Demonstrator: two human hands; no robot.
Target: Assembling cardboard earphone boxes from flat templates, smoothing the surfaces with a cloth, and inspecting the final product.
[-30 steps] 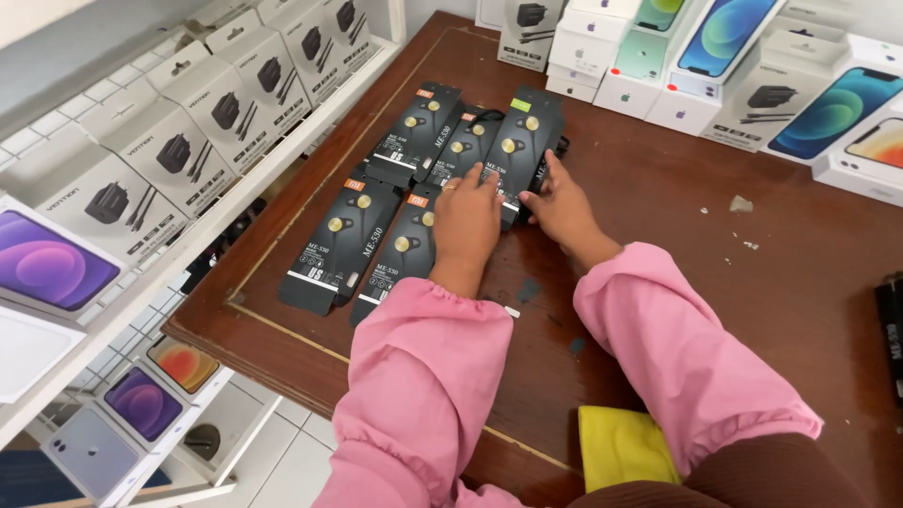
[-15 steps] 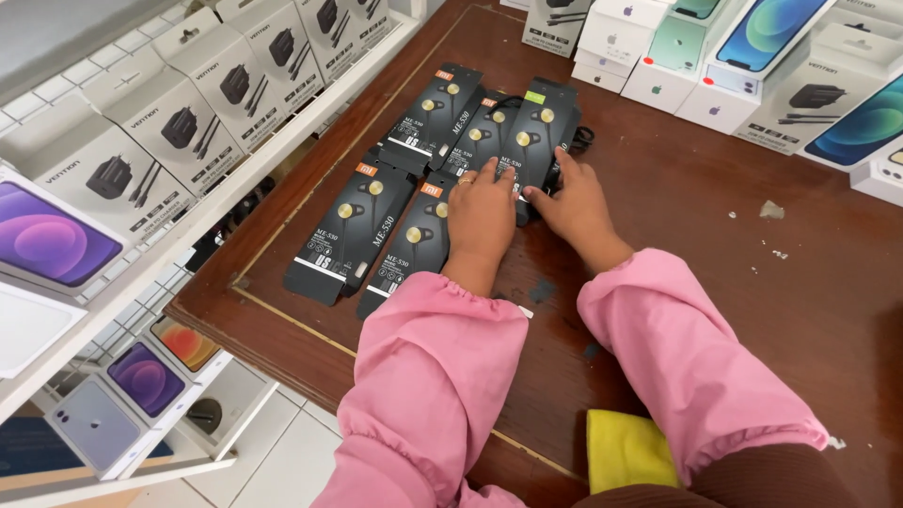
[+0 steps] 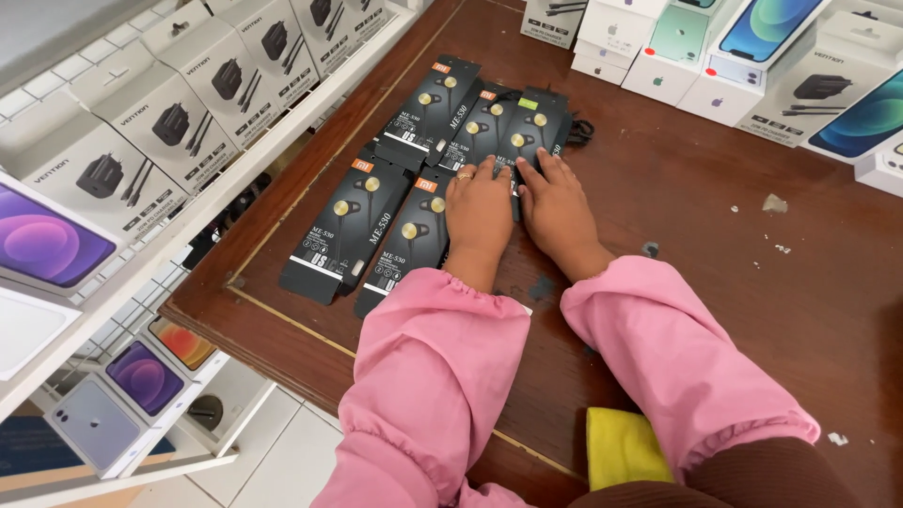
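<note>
Hands (image 3: 517, 202) flat on black earphone packs (image 3: 414, 179) — white boxes (image 3: 677, 56) beyond (shelf (image 3: 141, 254) left).

Bare brown wooden desk (image 3: 734, 282) lay open to the right of the right hand (image 3: 557, 202), crossed only by small scraps. Flat black earphone packets (image 3: 414, 179) filled the left and far side, white phone and charger boxes (image 3: 724, 56) walled the far edge, and a white wire shelf of boxes (image 3: 141, 141) closed the left.

1. A dark brown wooden table (image 3: 715, 282) with a thin inlaid border line carries everything.
2. Black earphone packs (image 3: 376, 221) lie flat in rows near its left edge.
3. White phone and charger boxes (image 3: 658, 71) line the far side.
4. A yellow cloth (image 3: 625, 447) lies at the near edge.
</note>
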